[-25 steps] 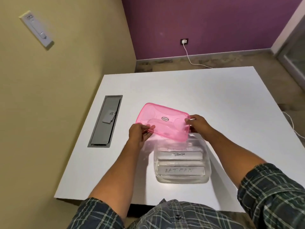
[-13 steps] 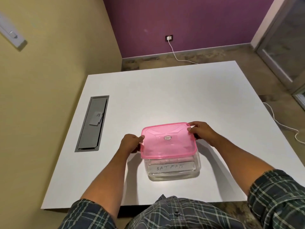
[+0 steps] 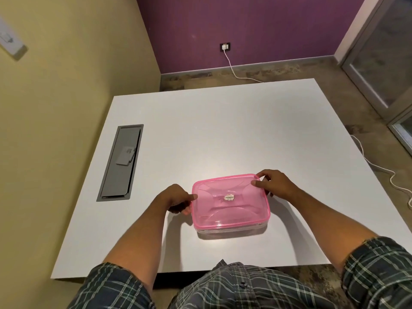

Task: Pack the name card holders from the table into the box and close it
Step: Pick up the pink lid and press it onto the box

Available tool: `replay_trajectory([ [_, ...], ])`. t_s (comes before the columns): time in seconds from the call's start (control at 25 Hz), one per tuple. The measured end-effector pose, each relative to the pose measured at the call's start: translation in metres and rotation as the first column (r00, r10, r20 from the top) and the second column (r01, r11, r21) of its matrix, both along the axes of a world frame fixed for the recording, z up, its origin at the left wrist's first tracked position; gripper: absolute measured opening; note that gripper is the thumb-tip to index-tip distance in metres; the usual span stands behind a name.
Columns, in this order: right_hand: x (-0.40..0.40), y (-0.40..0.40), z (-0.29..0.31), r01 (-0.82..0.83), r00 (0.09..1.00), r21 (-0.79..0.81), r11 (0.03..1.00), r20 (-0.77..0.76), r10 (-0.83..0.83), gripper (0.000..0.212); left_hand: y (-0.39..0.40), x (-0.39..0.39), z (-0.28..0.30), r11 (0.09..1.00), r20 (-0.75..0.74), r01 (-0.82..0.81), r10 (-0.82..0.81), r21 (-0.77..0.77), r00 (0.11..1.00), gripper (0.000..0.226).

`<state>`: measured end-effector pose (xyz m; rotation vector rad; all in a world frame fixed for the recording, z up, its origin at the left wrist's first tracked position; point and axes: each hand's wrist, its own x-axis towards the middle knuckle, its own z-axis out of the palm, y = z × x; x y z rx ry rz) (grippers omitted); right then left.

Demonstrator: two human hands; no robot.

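The clear box (image 3: 231,233) sits on the white surface (image 3: 223,130) with the pink lid (image 3: 229,201) lying flat over it. The left hand (image 3: 176,200) grips the lid's left edge; the right hand (image 3: 274,185) pinches its far right corner. A grey hatch (image 3: 121,163) lies well left of the box.

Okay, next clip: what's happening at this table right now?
A person in a plaid shirt is closing a clear plastic box with a translucent pink plastic lid. The lid lies flat over the box on the white table. The left hand grips the lid's left edge, and the right hand presses its far right corner. No card holders lie loose on the table.
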<state>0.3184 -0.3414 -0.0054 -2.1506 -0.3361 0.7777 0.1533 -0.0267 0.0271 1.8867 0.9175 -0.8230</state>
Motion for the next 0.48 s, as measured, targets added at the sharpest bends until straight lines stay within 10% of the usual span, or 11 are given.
replay_trajectory([
  [0.48,-0.007,0.010,0.007,-0.073,0.932,-0.428,0.901,0.292,0.214,0.039,-0.001,0.006,-0.006,0.992,0.081,0.102,-0.108,0.068,0.991,0.020],
])
